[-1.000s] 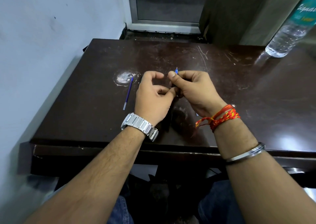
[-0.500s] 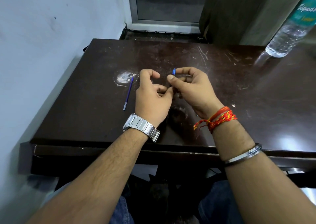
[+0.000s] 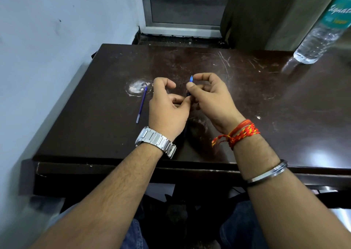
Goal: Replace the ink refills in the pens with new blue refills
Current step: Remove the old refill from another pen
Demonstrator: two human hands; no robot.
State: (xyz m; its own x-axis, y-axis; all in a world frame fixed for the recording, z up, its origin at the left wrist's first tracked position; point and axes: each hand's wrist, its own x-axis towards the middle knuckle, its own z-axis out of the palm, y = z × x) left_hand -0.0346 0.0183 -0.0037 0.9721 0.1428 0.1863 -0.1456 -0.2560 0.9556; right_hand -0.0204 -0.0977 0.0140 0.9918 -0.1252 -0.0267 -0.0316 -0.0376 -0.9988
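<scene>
My right hand (image 3: pixel 210 100) pinches the front end of a blue pen (image 3: pixel 191 79) between thumb and forefinger, so that only its pointed tip shows above the fingers. My left hand (image 3: pixel 167 112) meets it from the left. Its thumb and curled fingers grip the pen's lower part, and its index finger arches free above. Most of the pen's body is hidden between the two hands. A loose blue refill (image 3: pixel 141 104) lies on the table (image 3: pixel 95 116) just left of my left hand, angled toward a white stain.
A clear plastic water bottle (image 3: pixel 321 34) stands at the far right of the dark, scratched table. A pale wall runs along the table's left side. A window frame and a curtain sit beyond the far edge. My knees are under the near edge.
Both hands and the pen tip have drifted slightly left. My right thumb has slid along the pen's front end. The loose refill has not moved.
</scene>
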